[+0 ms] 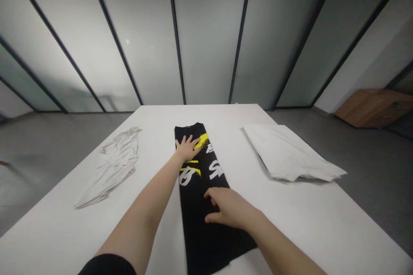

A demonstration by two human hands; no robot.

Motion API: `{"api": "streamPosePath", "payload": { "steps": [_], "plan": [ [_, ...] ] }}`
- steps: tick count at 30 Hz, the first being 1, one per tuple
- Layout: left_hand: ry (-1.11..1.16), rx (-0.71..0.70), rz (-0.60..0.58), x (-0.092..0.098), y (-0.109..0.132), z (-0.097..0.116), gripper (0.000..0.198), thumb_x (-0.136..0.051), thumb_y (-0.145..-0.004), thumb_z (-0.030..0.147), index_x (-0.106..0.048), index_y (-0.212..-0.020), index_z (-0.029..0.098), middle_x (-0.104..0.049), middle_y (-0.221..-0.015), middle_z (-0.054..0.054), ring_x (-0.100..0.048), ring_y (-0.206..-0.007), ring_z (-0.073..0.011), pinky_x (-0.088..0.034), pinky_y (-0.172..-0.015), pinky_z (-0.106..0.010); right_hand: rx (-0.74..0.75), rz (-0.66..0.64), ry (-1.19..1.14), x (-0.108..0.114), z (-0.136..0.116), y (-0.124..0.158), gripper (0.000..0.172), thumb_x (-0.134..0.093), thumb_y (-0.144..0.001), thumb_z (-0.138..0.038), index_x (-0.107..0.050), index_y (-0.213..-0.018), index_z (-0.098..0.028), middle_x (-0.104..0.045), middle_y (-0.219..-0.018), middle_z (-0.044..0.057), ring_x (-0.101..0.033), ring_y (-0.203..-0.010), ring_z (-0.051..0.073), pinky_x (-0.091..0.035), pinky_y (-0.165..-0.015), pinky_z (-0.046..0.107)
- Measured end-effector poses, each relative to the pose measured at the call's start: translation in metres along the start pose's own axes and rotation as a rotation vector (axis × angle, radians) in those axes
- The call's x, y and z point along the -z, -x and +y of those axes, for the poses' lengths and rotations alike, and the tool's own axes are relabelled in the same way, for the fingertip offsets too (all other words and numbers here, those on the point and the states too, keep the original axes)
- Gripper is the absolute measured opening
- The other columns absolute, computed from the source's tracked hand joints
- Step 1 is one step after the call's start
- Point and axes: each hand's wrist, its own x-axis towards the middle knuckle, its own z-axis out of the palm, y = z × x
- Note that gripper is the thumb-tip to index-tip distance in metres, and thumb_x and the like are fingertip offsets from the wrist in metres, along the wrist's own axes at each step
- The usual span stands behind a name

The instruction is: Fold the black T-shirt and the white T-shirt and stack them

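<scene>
1. Around 9 o'clock from the black tee, a crumpled white cloth (111, 167) lies loose on the bench (206, 114), with neither hand near it.
2. Left grip (187, 148) is wide open, fingers splayed flat near the collar and holding nothing. Looks like it's pinning the top end in place.
3. The black tee (206, 249) sits mid-bench, folded into a long narrow strip, its yellow and white print showing.
4. Right grip (230, 208) is open too, fingers gently curved on the lower half with no real hold, probably keeping things smooth.
5. At 3 o'clock sits a folded white cloth (287, 152); further out, around 2 o'clock and off the bench, there's a wooden box (374, 107).
</scene>
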Motion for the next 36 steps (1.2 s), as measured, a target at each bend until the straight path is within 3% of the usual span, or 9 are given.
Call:
{"api": "streamPosePath", "payload": {
  "steps": [6,10,16,20,25,28,31,34,36],
  "plan": [
    [0.000,-0.074,-0.019,0.007,-0.012,-0.005,0.067,-0.036,-0.104,0.065,-0.031,-0.166,0.041,-0.023,-0.177,-0.006,-0.019,-0.160,-0.0455,-0.017,-0.120,-0.078,0.221,-0.208,-0.126,-0.014,-0.015,0.003,0.031,-0.081,-0.086,-0.052,-0.081,-0.105,-0.026,-0.080,-0.087,-0.001,-0.071,-0.075,0.016,-0.041,-0.065,0.023],
    [-0.001,-0.070,-0.009,0.009,-0.015,-0.006,0.067,-0.039,-0.104,0.062,-0.031,-0.167,0.038,-0.026,-0.176,-0.005,-0.020,-0.160,-0.0438,-0.018,-0.121,-0.077,0.203,-0.320,-0.220,-0.011,-0.012,0.004,0.024,-0.075,-0.091,-0.046,-0.083,-0.094,-0.024,-0.078,-0.076,-0.003,-0.067,-0.063,0.011,-0.040,-0.059,0.020],
    [-0.053,-0.004,0.206,0.010,-0.005,0.007,0.066,-0.042,-0.104,0.051,-0.039,-0.165,0.025,-0.034,-0.172,-0.011,-0.031,-0.157,-0.0381,-0.020,-0.127,-0.062,0.084,0.081,0.015,-0.003,0.000,-0.003,0.028,-0.067,-0.098,-0.042,-0.079,-0.081,-0.023,-0.073,-0.068,0.000,-0.061,-0.062,0.014,-0.038,-0.061,0.026],
    [-0.046,0.209,0.401,-0.004,0.025,0.041,0.068,-0.031,-0.107,0.050,-0.034,-0.167,0.016,-0.033,-0.171,-0.019,-0.033,-0.155,-0.0403,-0.025,-0.124,-0.063,0.076,0.339,0.002,-0.008,0.012,-0.012,0.020,-0.061,-0.100,-0.026,-0.077,-0.111,-0.023,-0.078,-0.106,0.006,-0.069,-0.100,0.021,-0.050,-0.091,0.032],
    [-0.068,0.172,0.178,-0.023,0.076,0.072,0.073,-0.040,-0.104,0.057,-0.041,-0.164,0.015,-0.031,-0.171,-0.023,-0.031,-0.155,-0.0475,-0.025,-0.121,-0.070,0.042,0.274,0.124,-0.026,0.023,-0.014,0.057,-0.066,-0.096,-0.030,-0.058,-0.151,-0.018,-0.049,-0.162,0.015,-0.038,-0.153,0.036,-0.032,-0.125,0.051],
    [-0.066,0.117,0.107,-0.023,0.098,0.069,0.071,-0.042,-0.104,0.055,-0.038,-0.165,0.020,-0.030,-0.172,-0.020,-0.029,-0.157,-0.0452,-0.024,-0.124,-0.066,0.014,0.163,0.130,-0.027,0.023,-0.008,0.075,-0.070,-0.094,-0.042,-0.047,-0.161,-0.020,-0.034,-0.171,0.015,-0.026,-0.159,0.039,-0.028,-0.127,0.055],
    [-0.078,0.069,0.107,-0.022,0.117,0.062,0.067,-0.042,-0.105,0.053,-0.040,-0.165,0.023,-0.033,-0.171,-0.018,-0.029,-0.158,-0.0434,-0.025,-0.125,-0.062,0.034,0.117,0.128,-0.018,0.021,-0.003,0.077,-0.077,-0.089,-0.050,-0.052,-0.158,-0.027,-0.036,-0.171,0.014,-0.030,-0.157,0.040,-0.030,-0.125,0.057],
    [-0.092,0.050,0.121,-0.026,0.140,0.059,0.068,-0.041,-0.105,0.053,-0.040,-0.165,0.020,-0.034,-0.170,-0.019,-0.030,-0.158,-0.0419,-0.028,-0.125,-0.060,0.087,0.142,0.115,-0.009,0.016,-0.002,0.062,-0.082,-0.085,-0.051,-0.068,-0.142,-0.032,-0.050,-0.160,0.012,-0.045,-0.146,0.038,-0.038,-0.119,0.055],
    [-0.102,0.053,0.131,-0.031,0.157,0.059,0.071,-0.042,-0.105,0.053,-0.039,-0.165,0.015,-0.034,-0.170,-0.021,-0.031,-0.158,-0.0410,-0.028,-0.125,-0.059,0.126,0.177,0.084,-0.009,0.013,-0.004,0.035,-0.080,-0.089,-0.045,-0.080,-0.120,-0.029,-0.063,-0.143,0.011,-0.057,-0.131,0.032,-0.046,-0.111,0.048]
  ]
}}
